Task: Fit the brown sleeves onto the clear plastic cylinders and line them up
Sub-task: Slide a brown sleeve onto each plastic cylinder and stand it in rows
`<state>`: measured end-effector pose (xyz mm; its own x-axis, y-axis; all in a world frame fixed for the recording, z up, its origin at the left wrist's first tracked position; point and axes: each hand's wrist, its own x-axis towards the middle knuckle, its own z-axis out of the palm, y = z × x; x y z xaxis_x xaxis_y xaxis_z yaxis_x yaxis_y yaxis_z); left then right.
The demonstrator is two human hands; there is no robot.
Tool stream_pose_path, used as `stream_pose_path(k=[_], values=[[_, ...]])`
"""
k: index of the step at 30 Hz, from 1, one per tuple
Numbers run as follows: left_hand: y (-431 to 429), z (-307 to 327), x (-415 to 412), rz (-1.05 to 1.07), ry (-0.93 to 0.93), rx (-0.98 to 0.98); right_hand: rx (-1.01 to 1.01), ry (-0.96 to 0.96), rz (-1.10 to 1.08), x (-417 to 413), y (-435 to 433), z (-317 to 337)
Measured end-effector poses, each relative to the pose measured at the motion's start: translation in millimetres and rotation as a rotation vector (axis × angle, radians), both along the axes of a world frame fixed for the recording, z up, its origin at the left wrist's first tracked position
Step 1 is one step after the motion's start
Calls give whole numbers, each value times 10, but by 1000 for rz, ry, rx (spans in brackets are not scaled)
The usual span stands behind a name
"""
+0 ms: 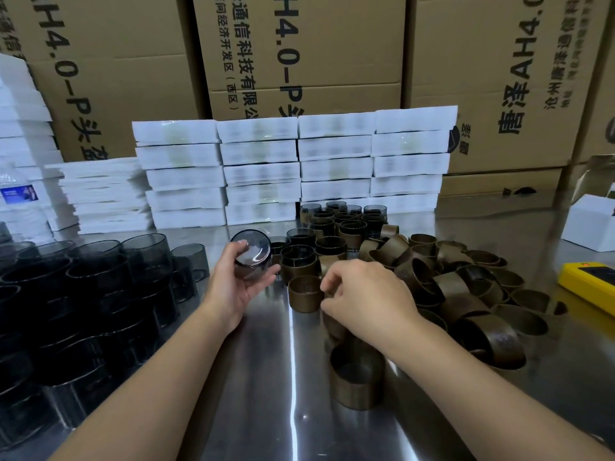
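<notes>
The counter (293,410) is keeping a bare lane open down its middle, with clear cylinders (83,294) crowding its left and brown sleeves (466,287) heaping at its right, each feeding the nearer grip. The left grip (233,284) is holding one cylinder (253,254) tilted. The right grip (362,294) is curling beside a standing sleeve (304,292); whether it is pinching it, I cannot tell.

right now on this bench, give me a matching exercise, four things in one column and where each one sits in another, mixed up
Things:
1 tilted clear cylinder
2 loose brown sleeves
3 yellow device
4 water bottle

Places:
A far left, at the back
B heaped on the right half of the table
C gripped in the left hand
D at the right edge

Pairs: 1-C, 2-B, 3-D, 4-A
</notes>
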<state>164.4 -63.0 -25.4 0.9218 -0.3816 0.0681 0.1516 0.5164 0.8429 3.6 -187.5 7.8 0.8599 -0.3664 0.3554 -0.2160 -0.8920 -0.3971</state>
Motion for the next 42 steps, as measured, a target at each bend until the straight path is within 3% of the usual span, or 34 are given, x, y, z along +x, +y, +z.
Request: stream_pose_path(k=[7, 10, 19, 28, 35, 38, 42], values=[[-51, -20, -98, -261, -44, 86, 71, -510, 144, -16, 44, 41], [-71, 7, -145, -285, -64, 87, 74, -614, 168, 10, 38, 25], [-224, 67, -313, -251, -170, 76, 95, -632, 206, 114, -60, -80], [-317, 73, -510, -324, -309, 34, -45, -686, 222, 115, -48, -111], [-331, -5, -460, -295, -254, 22, -46, -591, 236, 94, -45, -119], [-323, -3, -447, -274, -242, -19, 46, -585, 266, 93, -35, -129], [-321, -16, -411, -242, -226, -34, 456, -563, 211, 177, -53, -128]])
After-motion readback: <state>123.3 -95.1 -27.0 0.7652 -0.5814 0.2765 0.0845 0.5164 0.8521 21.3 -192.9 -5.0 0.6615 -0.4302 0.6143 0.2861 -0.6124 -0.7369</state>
